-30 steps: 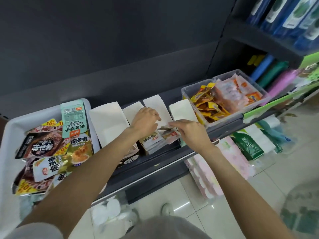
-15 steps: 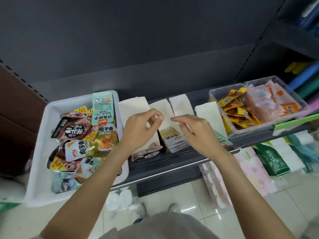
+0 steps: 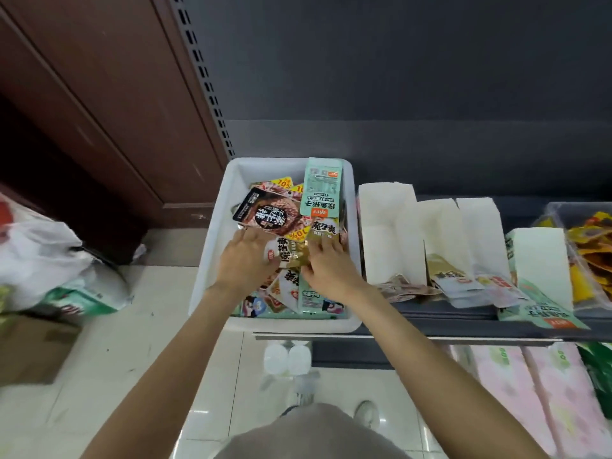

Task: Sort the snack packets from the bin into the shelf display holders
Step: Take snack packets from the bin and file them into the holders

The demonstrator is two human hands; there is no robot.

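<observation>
— What's on the dark shelf [image 3: 447, 321] from where you stand?

— The white bin [image 3: 212, 260] sits at its left end, heaped with snack packets; beside it stands a row of white display holders [image 3: 387, 233], a few packets lying at their fronts; a clear tub [image 3: 559, 210] of yellow packets is at the far right.

— And the hands?

— Both are down in the bin; the left hand [image 3: 245, 260] lies flat on the heap, fingers spread and loose; the right hand [image 3: 326, 263] has its fingers pressed on a gold-and-white packet [image 3: 293, 253], though I cannot tell whether they grip it.

— Anything smaller?

— A mint-green packet [image 3: 321, 187] leans against the bin's back wall; a dark round-patterned packet [image 3: 265, 213] lies just left of it.
</observation>
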